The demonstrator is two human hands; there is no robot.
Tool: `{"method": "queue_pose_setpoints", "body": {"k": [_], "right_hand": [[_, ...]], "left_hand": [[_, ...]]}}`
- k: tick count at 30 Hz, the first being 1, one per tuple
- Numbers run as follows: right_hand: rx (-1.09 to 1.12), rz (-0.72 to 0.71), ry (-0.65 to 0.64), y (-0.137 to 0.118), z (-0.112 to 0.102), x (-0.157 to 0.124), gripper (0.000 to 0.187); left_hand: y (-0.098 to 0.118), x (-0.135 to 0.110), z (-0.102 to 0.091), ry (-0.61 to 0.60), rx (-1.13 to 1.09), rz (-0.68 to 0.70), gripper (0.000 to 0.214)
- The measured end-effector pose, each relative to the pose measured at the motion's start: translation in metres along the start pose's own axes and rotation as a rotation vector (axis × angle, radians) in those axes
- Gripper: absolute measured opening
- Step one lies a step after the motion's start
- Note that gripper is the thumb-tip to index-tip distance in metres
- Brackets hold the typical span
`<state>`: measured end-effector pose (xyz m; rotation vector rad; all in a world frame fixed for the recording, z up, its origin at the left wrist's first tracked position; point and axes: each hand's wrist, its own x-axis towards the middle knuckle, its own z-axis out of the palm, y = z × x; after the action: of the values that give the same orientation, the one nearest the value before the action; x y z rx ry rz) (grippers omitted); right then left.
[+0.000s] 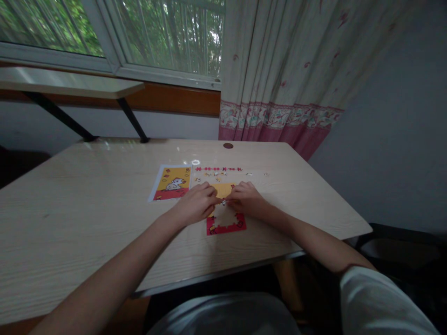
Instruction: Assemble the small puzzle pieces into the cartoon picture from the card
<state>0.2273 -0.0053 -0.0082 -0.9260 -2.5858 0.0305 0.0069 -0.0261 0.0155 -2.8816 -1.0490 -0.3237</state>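
Note:
A partly assembled jigsaw puzzle (pixel 225 218) with a yellow top and a red bottom border lies on the light wooden table (pixel 87 218). My left hand (pixel 195 204) and my right hand (pixel 246 200) rest on it with fingers curled, meeting at its middle. Their fingertips pinch at a small puzzle piece (pixel 222 202) between them. A reference picture (pixel 171 182) of a white animal on yellow and red lies to the left. Several loose puzzle pieces (pixel 223 173) lie just beyond the hands.
A row of red pieces (pixel 218 169) lies behind the loose ones. A round cable hole (pixel 228 145) sits near the table's far edge. A floral curtain (pixel 279 93) hangs at the right, and a shelf (pixel 70 83) juts below the window.

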Motion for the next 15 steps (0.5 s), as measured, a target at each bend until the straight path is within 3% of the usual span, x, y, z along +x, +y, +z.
{"method": "queue_pose_setpoints", "body": {"k": [15], "right_hand": [[-0.070,0.032,-0.035,-0.0031,-0.0029,0.0017,0.017]], "left_hand": [[0.0003,0.0004,-0.0022,-0.008,-0.068,0.048,0.032]]}}
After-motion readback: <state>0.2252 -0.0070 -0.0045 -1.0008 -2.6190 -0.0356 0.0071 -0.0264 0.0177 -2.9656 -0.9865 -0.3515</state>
